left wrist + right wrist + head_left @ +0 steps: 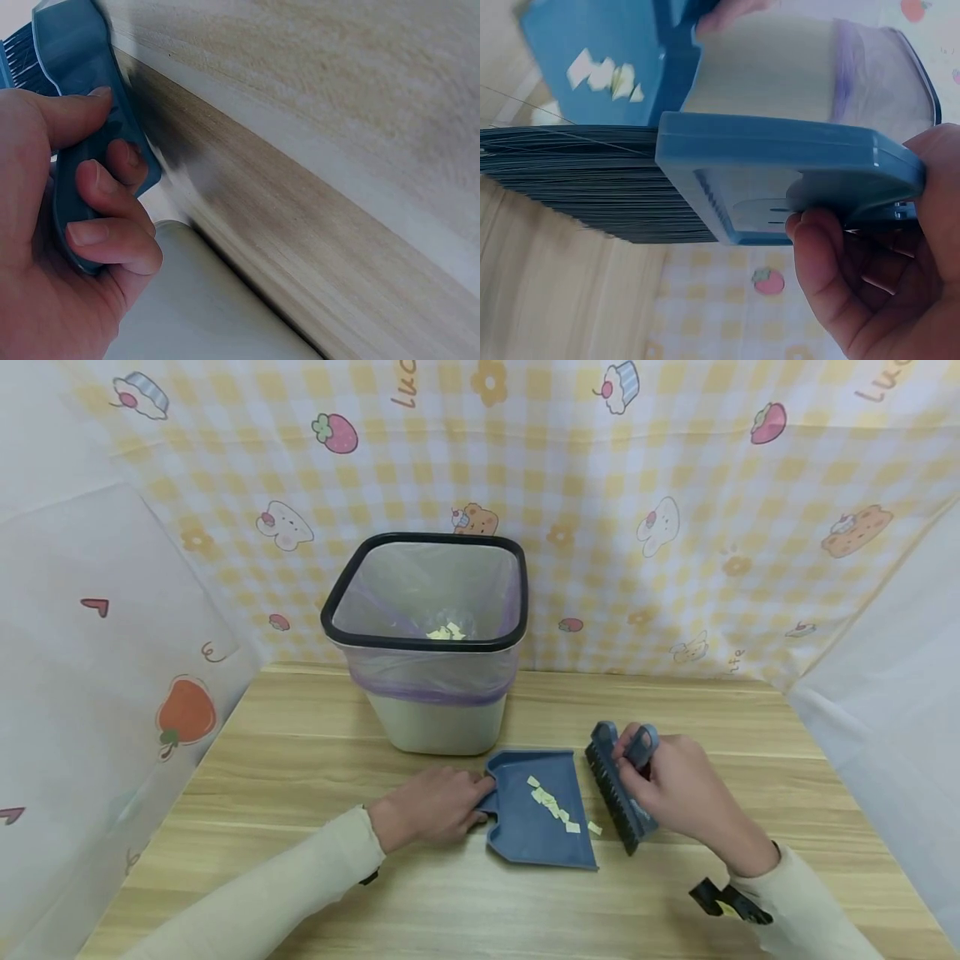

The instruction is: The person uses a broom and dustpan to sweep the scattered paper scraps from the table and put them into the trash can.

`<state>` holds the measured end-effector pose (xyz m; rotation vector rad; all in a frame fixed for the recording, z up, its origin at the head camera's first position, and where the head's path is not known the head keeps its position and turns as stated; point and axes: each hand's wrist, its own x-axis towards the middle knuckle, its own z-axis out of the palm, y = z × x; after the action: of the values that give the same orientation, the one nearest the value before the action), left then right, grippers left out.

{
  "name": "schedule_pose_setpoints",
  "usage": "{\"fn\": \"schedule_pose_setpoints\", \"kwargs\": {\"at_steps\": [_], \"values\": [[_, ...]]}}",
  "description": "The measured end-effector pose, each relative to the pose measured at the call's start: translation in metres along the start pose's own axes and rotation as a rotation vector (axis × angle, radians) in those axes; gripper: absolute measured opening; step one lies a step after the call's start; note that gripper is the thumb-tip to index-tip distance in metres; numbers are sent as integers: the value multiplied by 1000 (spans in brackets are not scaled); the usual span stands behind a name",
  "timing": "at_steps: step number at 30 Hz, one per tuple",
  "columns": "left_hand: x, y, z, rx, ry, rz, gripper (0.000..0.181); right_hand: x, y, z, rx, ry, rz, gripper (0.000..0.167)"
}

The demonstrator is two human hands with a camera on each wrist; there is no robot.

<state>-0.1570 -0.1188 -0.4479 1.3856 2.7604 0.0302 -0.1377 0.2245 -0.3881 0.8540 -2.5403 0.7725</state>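
Observation:
A blue dustpan (525,843) lies on the wooden table, its open edge facing right. My left hand (438,803) grips its short handle (71,195), fingers curled round it in the left wrist view. Several pale yellow paper scraps (551,803) lie in a slanting line on the pan. One more scrap (595,828) rests on the table just past the pan's edge. To the right, my right hand (675,785) holds a blue hand brush (618,793) by its handle. Its dark bristles (592,184) point toward the dustpan, a short gap away from it.
Behind the dustpan stands a pale trash bin (438,727) with a black rim and a clear, purple-banded liner; pale scraps (447,632) lie inside. A checked cloth (600,468) hangs behind the table (315,752). White sheets (90,693) hang at both sides.

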Motion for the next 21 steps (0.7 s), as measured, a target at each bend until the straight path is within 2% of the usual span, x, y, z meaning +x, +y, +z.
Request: {"fn": "schedule_pose_setpoints", "kwargs": {"at_steps": [5, 10, 21], "values": [[0, 0, 0, -13, 2, 3, 27, -8, 4, -5, -48, -4, 30, 19], [-1, 0, 0, -17, -1, 3, 27, -7, 2, 1, -60, -5, 31, 17], [-1, 0, -1, -2, 6, 9, 26, 8, -9, 18, 20, -13, 40, 15]]}}
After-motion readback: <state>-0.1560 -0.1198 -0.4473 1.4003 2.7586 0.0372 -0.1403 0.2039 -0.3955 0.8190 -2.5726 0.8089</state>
